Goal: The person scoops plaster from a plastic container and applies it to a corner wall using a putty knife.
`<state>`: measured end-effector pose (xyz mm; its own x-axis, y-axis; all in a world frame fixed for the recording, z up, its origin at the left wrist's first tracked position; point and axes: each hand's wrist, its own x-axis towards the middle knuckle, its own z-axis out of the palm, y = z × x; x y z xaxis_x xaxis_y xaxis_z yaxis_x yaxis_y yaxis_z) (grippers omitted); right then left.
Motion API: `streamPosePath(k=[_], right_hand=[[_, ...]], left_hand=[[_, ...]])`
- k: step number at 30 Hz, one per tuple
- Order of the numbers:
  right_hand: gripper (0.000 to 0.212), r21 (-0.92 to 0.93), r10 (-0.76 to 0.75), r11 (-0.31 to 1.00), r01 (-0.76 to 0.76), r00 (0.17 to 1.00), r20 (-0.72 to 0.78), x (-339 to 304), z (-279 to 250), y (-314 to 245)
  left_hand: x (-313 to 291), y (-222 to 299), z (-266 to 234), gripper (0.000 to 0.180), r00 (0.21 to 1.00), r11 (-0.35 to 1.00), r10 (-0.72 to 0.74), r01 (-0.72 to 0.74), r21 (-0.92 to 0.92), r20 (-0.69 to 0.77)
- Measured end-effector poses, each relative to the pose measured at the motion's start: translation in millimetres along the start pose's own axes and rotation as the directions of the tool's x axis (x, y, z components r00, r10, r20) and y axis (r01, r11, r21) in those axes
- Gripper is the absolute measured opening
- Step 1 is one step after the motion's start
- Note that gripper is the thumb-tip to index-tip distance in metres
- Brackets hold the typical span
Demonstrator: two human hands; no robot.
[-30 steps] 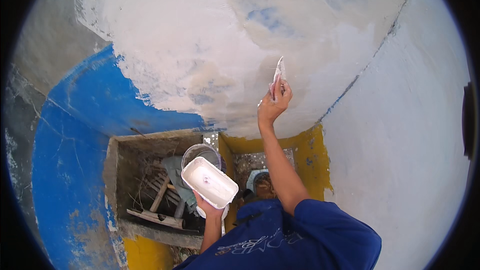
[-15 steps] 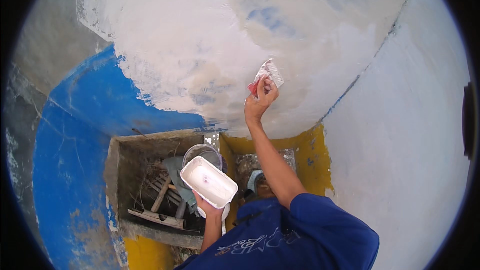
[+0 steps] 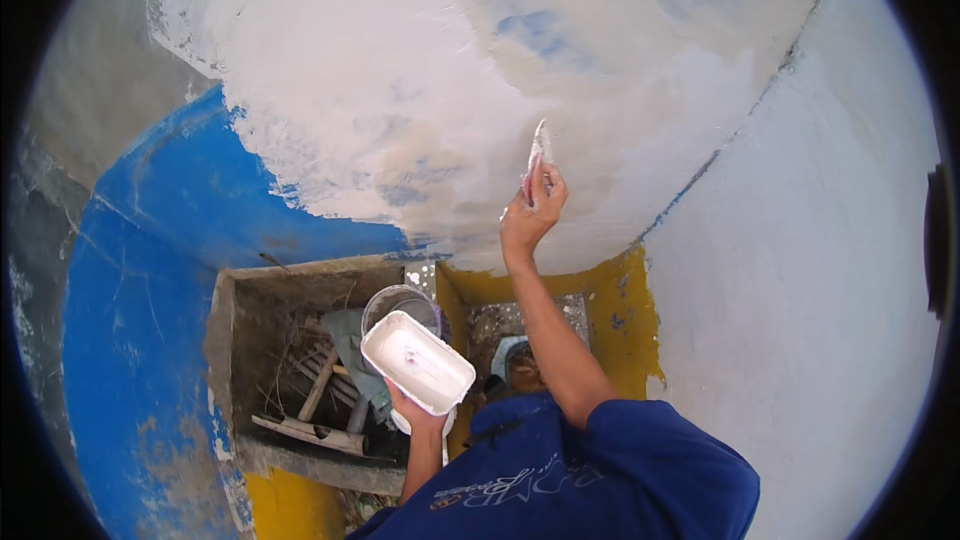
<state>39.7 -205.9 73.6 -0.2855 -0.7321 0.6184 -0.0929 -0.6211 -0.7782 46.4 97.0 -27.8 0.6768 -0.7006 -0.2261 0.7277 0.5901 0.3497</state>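
My right hand is closed round the red part of a putty knife smeared with white paste. Its blade shows nearly edge-on and points up at the wall; I cannot tell whether it touches. White putty covers much of that wall, with grey and blue patches showing through. Lower down, my left hand grips a white rectangular tub from below, tilted so its inside shows. Putty coats the tub's bottom and rim.
Behind the tub stands a clear round bucket. A concrete trough holds bamboo pieces, twigs and a grey-green cloth. Blue paint spreads at left, yellow beside my right forearm. A cracked corner meets the pale right wall.
My right hand has shifted slightly right and down, turning the putty knife from broadside to nearly edge-on. The left hand and tub have hardly moved.
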Motion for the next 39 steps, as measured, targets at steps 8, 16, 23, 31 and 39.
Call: streamPosePath(k=[8,16,23,31,39], right_hand=[[0.042,-0.03,0.065,0.997,-0.067,0.997,-0.037,-0.8,-13.9,-13.4],[0.059,-0.093,-0.117,0.987,0.13,0.983,0.138,-16.9,13.8,-23.7],[0.067,-0.019,0.044,0.999,-0.047,0.987,-0.152,-16.5,13.4,-8.1],[0.068,0.103,-0.095,0.991,0.083,0.988,0.12,-63.4,43.1,-29.1],[0.047,0.03,0.163,0.987,-0.161,0.956,-0.245,37.3,-43.8,19.0]], left_hand=[[4.2,2.4,-10.8,0.068,1.0,1.0,0.02,-0.02,0.016,0.003],[0.8,1.2,-7.5,0.068,1.0,1.0,-0.005,0.006,0.019,-0.006],[1.5,7.2,-14.0,0.068,0.999,1.0,0.013,-0.012,0.015,-0.042],[-0.3,10.6,-12.4,0.069,1.0,0.998,0.022,-0.022,0.056,-0.009],[-0.2,11.9,-13.1,0.068,1.0,1.0,-0.012,0.012,0.014,0.002]])
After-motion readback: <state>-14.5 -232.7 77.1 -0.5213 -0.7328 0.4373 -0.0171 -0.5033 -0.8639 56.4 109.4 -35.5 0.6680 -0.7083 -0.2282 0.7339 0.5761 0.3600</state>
